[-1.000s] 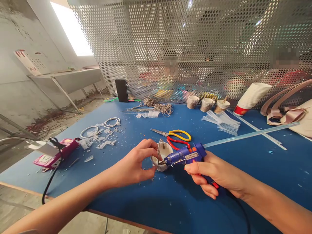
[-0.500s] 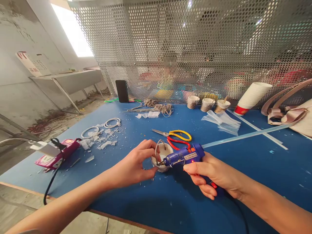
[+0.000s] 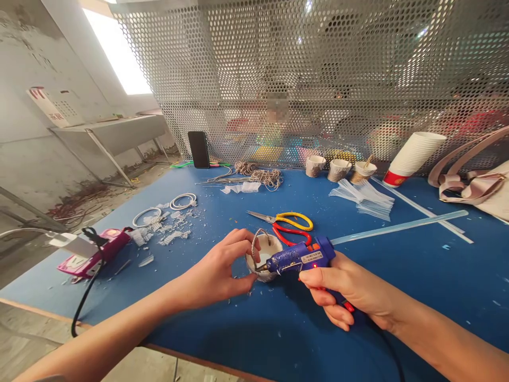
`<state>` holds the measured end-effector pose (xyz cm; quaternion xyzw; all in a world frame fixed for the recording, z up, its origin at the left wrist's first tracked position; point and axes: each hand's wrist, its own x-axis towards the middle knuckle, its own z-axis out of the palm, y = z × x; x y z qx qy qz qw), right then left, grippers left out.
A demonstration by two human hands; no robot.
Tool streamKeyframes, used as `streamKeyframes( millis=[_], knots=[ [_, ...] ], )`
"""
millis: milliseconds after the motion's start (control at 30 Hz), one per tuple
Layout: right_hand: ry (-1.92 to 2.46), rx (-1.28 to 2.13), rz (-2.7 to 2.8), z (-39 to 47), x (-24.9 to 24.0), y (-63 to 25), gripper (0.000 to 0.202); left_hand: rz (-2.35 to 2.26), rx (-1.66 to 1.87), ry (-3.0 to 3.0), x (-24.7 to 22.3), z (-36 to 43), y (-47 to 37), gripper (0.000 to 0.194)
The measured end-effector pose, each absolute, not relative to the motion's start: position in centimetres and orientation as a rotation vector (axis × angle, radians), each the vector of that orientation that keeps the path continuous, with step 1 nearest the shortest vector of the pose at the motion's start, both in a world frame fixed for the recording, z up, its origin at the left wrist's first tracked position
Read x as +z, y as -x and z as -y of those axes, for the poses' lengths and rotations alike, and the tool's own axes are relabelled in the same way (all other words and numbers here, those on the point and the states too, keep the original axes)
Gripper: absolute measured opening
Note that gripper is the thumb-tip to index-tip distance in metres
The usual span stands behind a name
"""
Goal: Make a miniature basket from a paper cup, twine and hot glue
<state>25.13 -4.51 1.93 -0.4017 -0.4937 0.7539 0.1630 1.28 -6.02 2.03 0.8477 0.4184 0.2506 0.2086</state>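
A small pale cup (image 3: 273,245) with a twisted twine handle (image 3: 254,245) stands on the table. My left hand (image 3: 220,273) reaches round its left side, thumb and fingertips closed on the rim and the handle's near end. In my right hand (image 3: 338,289) is a blue hot glue gun (image 3: 296,258) with a lit red light. Its nozzle touches or nearly touches the cup's near rim, by my left fingertips; any fresh glue is too small to tell. From the gun's back sticks a long clear glue stick (image 3: 397,228). Scissors (image 3: 274,219) with red and yellow handles lie just behind.
At the back are twine bundles (image 3: 262,175), a phone (image 3: 199,149), several small handled cups (image 3: 315,167) and stacked paper cups (image 3: 415,154). Clear strips (image 3: 363,199) lie right of centre. On the left are a pink power strip (image 3: 93,254), white rings (image 3: 147,217) and plastic scraps.
The glue stick's far end has shifted left and down, off the bag at the right. Both hands, the cup and the nozzle keep nearly the same place.
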Motion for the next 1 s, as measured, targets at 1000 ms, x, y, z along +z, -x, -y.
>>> streamKeyframes(
  millis=[1000],
  knots=[
    [1.151, 2.19, 1.353, 4.47, 2.16, -26.05, 0.033, -1.141, 0.646, -2.362, 2.25, 6.04, -1.36, 0.017]
  ],
)
